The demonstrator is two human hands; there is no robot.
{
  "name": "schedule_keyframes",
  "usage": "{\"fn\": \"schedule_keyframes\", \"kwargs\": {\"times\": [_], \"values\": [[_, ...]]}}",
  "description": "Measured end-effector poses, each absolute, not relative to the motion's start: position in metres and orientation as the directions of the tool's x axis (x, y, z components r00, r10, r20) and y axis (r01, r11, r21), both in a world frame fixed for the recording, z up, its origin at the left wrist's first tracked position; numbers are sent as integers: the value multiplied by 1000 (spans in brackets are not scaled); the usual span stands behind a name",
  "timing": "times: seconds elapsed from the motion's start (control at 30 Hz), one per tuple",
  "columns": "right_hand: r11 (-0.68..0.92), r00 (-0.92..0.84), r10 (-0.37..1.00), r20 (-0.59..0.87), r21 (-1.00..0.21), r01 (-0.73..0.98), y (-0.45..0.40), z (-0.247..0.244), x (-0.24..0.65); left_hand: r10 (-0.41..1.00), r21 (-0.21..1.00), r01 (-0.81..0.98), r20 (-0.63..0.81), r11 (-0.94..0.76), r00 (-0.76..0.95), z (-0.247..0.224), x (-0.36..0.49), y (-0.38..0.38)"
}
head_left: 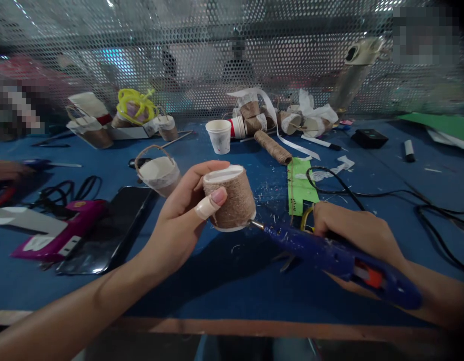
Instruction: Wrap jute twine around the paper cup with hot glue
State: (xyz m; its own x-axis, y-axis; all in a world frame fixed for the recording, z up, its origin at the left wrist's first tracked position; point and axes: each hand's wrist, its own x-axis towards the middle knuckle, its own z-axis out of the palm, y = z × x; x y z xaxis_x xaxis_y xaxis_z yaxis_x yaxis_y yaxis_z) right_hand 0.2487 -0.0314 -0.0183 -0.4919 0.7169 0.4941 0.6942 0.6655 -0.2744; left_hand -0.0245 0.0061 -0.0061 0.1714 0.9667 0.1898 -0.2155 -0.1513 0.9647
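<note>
Wrapped in brown twine, a small paper cup (235, 203) is tilted in my left hand (187, 210), which grips it between thumb and fingers. The thumb wears a beige bandage (206, 206). My right hand (362, 233) is closed around a blue hot glue gun (314, 248). Its metal nozzle (256, 224) meets the cup's lower right edge. A yellow loop (308, 218), perhaps a scissors handle, shows by my right fingers; how it is held is hidden. Behind my left hand stands a white cup with a twine handle (160, 173).
A phone (111, 225) and a purple-and-white tool (59, 233) lie at left, near another person's hand (8, 173). Plain paper cups (219, 136), a twine roll (273, 148) and green paper (301, 188) lie beyond. Black cable (390, 191) crosses the right side. Perforated metal panel (202, 65) rises behind.
</note>
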Motion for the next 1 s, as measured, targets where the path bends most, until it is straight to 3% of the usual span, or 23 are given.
{"fn": "schedule_keyframes", "kwargs": {"times": [0.2,0.57,1.0], "values": [[719,-524,678,515,-321,616,-24,-20,257,959,953,-265,203,-147,198,-5,-26,6],[659,-480,731,484,-320,681,-35,-22,243,975,971,-237,90,-40,203,-3,-23,3],[688,-484,725,490,-475,549,-24,-26,252,972,968,-238,130,-81,197,-4,-25,4]]}}
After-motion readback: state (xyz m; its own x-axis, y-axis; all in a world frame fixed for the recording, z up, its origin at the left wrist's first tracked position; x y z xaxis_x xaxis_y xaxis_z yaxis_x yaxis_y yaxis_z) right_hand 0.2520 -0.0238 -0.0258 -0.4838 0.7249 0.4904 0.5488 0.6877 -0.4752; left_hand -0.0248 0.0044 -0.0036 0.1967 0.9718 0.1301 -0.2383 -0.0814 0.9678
